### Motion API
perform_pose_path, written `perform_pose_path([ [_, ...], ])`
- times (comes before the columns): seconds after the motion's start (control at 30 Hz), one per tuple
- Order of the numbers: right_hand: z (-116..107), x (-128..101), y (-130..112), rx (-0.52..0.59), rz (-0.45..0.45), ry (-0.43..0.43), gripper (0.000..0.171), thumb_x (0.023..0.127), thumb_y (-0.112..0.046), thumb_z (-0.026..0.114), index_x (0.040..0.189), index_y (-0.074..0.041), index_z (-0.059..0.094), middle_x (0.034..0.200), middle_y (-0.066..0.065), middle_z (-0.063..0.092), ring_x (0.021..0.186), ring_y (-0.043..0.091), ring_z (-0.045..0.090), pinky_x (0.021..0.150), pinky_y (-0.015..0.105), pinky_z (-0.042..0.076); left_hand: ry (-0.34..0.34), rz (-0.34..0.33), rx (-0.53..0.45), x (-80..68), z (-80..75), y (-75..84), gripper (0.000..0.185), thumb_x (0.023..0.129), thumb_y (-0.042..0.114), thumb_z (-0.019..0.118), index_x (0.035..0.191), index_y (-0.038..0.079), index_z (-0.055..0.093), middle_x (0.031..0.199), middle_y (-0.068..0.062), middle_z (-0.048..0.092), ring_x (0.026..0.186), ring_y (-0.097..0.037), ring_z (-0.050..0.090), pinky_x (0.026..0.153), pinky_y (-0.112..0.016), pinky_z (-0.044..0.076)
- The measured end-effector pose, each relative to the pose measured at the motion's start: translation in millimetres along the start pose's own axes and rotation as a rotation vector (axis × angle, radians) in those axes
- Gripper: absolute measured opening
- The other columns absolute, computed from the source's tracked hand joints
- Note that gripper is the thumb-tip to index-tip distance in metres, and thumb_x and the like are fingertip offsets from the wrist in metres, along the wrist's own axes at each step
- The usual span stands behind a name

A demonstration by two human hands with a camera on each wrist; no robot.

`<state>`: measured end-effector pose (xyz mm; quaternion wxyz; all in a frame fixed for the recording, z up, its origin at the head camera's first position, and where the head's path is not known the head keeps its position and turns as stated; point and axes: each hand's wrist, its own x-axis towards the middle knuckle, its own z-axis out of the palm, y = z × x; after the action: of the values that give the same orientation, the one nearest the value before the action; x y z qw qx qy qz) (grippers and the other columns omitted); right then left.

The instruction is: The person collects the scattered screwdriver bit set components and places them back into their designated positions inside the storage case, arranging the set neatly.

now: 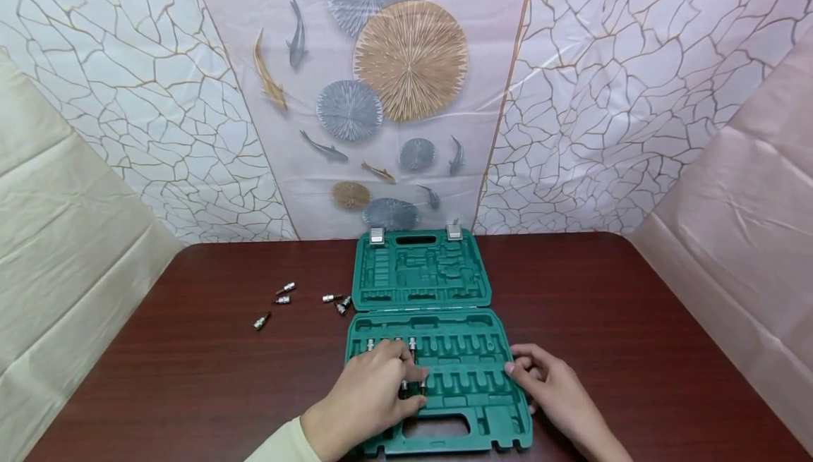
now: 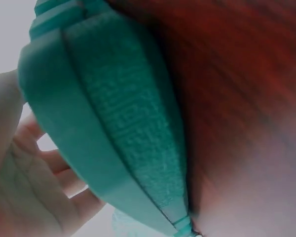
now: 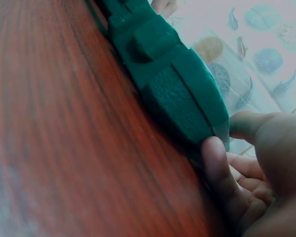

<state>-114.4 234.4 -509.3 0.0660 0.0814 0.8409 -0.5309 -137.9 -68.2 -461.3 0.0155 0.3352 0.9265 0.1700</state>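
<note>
A green moulded plastic case (image 1: 438,370) lies open on the dark red wood-grain table (image 1: 635,307). The left hand (image 1: 368,395) is laid over the tray's left slots, fingers curled down onto a small metal bit (image 1: 404,384); whether it is pinched cannot be told. The right hand (image 1: 552,388) rests at the tray's right edge, fingers loosely bent against the rim. A few bits (image 1: 390,343) are seated just beyond the left fingertips; most slots are unfilled. Five loose bits (image 1: 284,300) lie well left of the fingers, apparently still to be stowed. The case's outer shell is pebbled, as seen in the wrist views.
</note>
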Motion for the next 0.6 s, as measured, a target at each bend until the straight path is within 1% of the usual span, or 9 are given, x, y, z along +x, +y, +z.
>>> perform_pose_path([
  [0.1,2.5,0.0,-1.0,-0.008,0.001,-0.004,0.053,0.102,-0.034,0.071,0.143,-0.001,0.060,0.106,0.005,0.067,0.077,0.016,0.061,0.059,0.035,0.056,0.023,0.011,0.097,-5.4,1.8,1.4,0.022,0.090,0.042,0.085,0.101,0.023,0.083,0.100,0.010,0.057,0.084,-0.006,0.049,0.056,-0.022,0.041],
  [0.13,3.1,-0.1,-1.4,-0.009,0.003,-0.006,0.053,0.102,-0.034,0.071,0.143,-0.002,0.060,0.106,0.005,0.067,0.077,0.016,0.061,0.059,0.035,0.056,0.024,0.011,0.127,-6.8,2.5,1.7,0.023,0.091,0.043,0.084,0.101,0.022,0.082,0.101,0.010,0.057,0.084,-0.007,0.049,0.056,-0.022,0.040],
  [0.23,4.7,-0.4,-2.6,-0.008,0.001,-0.012,0.053,0.102,-0.034,0.071,0.143,-0.002,0.060,0.106,0.005,0.067,0.078,0.016,0.061,0.060,0.035,0.056,0.029,-0.002,0.168,-9.3,4.0,2.6,0.024,0.091,0.045,0.083,0.096,0.022,0.078,0.100,0.009,0.056,0.084,-0.008,0.050,0.056,-0.022,0.039],
  [0.33,4.9,-0.5,-2.5,-0.008,-0.001,-0.017,0.053,0.102,-0.033,0.072,0.143,-0.002,0.060,0.106,0.006,0.067,0.077,0.016,0.062,0.059,0.034,0.056,0.045,-0.019,0.136,-9.5,4.0,1.9,0.022,0.090,0.045,0.084,0.093,0.024,0.079,0.095,0.010,0.056,0.081,-0.007,0.050,0.054,-0.022,0.039],
  [0.47,2.1,-0.1,-1.3,-0.013,-0.006,-0.015,0.054,0.102,-0.033,0.072,0.144,-0.001,0.059,0.107,0.006,0.067,0.077,0.015,0.062,0.060,0.034,0.056,0.053,-0.011,0.085,-5.2,2.3,1.0,0.018,0.088,0.042,0.085,0.095,0.025,0.083,0.093,0.010,0.058,0.079,-0.007,0.049,0.052,-0.022,0.039],
  [0.5,1.0,0.1,-1.1,-0.012,-0.007,-0.015,0.054,0.103,-0.033,0.071,0.144,-0.001,0.058,0.108,0.007,0.067,0.077,0.015,0.062,0.060,0.034,0.056,0.046,-0.006,0.083,-3.6,1.4,1.1,0.018,0.088,0.040,0.085,0.096,0.025,0.083,0.094,0.010,0.059,0.079,-0.007,0.050,0.053,-0.022,0.040],
  [0.53,-0.3,0.3,-0.8,-0.012,-0.006,-0.015,0.055,0.102,-0.033,0.071,0.145,-0.001,0.058,0.108,0.007,0.067,0.077,0.015,0.062,0.060,0.034,0.056,0.034,0.002,0.080,-2.0,0.3,1.5,0.019,0.089,0.039,0.086,0.101,0.025,0.084,0.095,0.010,0.060,0.080,-0.007,0.050,0.053,-0.022,0.040],
  [0.6,-3.4,0.4,0.1,-0.018,-0.004,-0.014,0.057,0.103,-0.035,0.071,0.146,-0.001,0.057,0.110,0.007,0.068,0.078,0.015,0.063,0.060,0.034,0.056,-0.010,0.007,0.071,2.2,-1.9,3.0,0.023,0.090,0.038,0.085,0.109,0.025,0.083,0.098,0.009,0.061,0.082,-0.007,0.050,0.053,-0.022,0.041],
])
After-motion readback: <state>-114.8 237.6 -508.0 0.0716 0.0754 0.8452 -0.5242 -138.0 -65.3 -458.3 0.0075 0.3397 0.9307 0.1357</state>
